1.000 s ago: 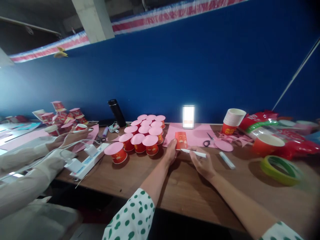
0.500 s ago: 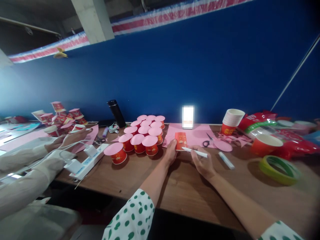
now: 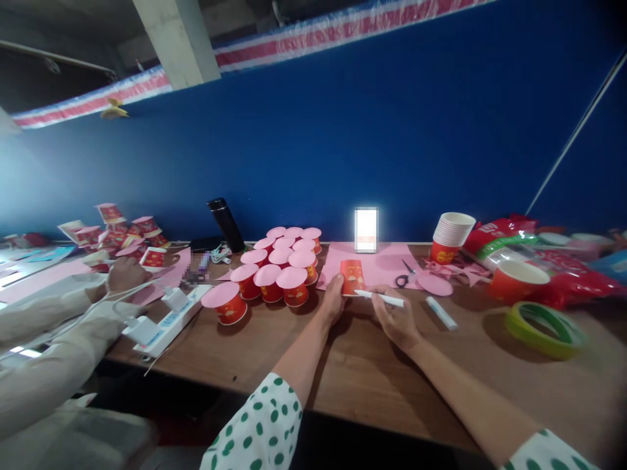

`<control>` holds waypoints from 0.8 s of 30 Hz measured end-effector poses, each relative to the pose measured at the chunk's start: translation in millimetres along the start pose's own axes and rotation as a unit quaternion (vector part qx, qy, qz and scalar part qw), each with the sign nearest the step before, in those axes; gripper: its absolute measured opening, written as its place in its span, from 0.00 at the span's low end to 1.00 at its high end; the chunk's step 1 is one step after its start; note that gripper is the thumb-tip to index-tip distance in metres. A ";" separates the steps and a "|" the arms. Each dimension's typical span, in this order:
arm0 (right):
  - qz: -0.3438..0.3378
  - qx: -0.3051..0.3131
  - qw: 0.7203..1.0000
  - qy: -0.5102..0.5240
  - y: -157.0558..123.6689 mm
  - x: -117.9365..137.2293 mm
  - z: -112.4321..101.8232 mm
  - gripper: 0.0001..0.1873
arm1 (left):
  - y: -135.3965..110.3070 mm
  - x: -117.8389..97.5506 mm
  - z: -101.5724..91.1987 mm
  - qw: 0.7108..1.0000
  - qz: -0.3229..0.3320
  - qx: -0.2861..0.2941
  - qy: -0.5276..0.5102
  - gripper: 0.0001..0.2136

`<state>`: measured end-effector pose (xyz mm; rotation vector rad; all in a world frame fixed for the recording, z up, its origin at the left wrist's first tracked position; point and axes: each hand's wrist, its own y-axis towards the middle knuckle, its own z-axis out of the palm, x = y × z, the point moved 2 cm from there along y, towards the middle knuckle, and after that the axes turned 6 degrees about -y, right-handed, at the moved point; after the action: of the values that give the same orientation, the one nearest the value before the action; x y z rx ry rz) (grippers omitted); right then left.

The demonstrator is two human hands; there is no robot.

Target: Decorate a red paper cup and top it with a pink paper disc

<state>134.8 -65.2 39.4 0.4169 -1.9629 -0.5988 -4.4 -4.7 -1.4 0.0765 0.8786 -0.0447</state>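
My left hand (image 3: 334, 299) grips a red paper cup (image 3: 353, 274) from its left side, fingers wrapped round it. Gold and white print marks the cup's side. In my right hand (image 3: 396, 316) is a slim white pen (image 3: 379, 298), its tip at the cup's lower right edge; whether the tip touches cannot be made out. Beneath and behind the cup lies pink paper (image 3: 385, 258). Scissors (image 3: 405, 275) rest on that sheet, beside a pink paper disc (image 3: 435, 284). A white tube (image 3: 441, 313) lies right of my right hand.
Several red cups topped with pink discs (image 3: 268, 275) stand left. Stacked cups (image 3: 452, 236), a single cup (image 3: 520, 281), green tape (image 3: 543, 329) and a red plastic bag (image 3: 578, 274) are right. A power strip (image 3: 171, 320) lies near a co-worker's hand (image 3: 128, 274). A bright phone (image 3: 366, 230) stands behind.
The view shifts slightly. My hands keep their hold on the cup and pen, with the pen tip slightly farther left along the cup's edge. The co-worker's hand and a cup there have moved.
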 end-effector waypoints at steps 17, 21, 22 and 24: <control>0.017 -0.007 1.000 0.013 2.1 6.7 -1.7 0.11 | -3.6 -6.4 6.7 0.999 0.016 -0.014 -0.032 0.14; 0.031 -0.016 0.999 0.018 1.9 6.4 -2.4 0.11 | -3.4 -6.4 6.2 0.999 0.018 -0.006 -0.042 0.15; 0.026 -0.013 0.999 0.020 1.9 7.1 -2.5 0.11 | -3.2 -6.3 5.7 0.999 0.020 -0.004 -0.046 0.14; 0.018 -0.004 1.000 0.021 2.0 8.2 -2.4 0.11 | -2.8 -5.8 4.7 0.998 0.019 -0.008 -0.051 0.13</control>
<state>133.3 -68.4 47.4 0.3859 -1.9234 -0.5710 -4.7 -7.8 5.9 0.0742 0.7753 -0.0063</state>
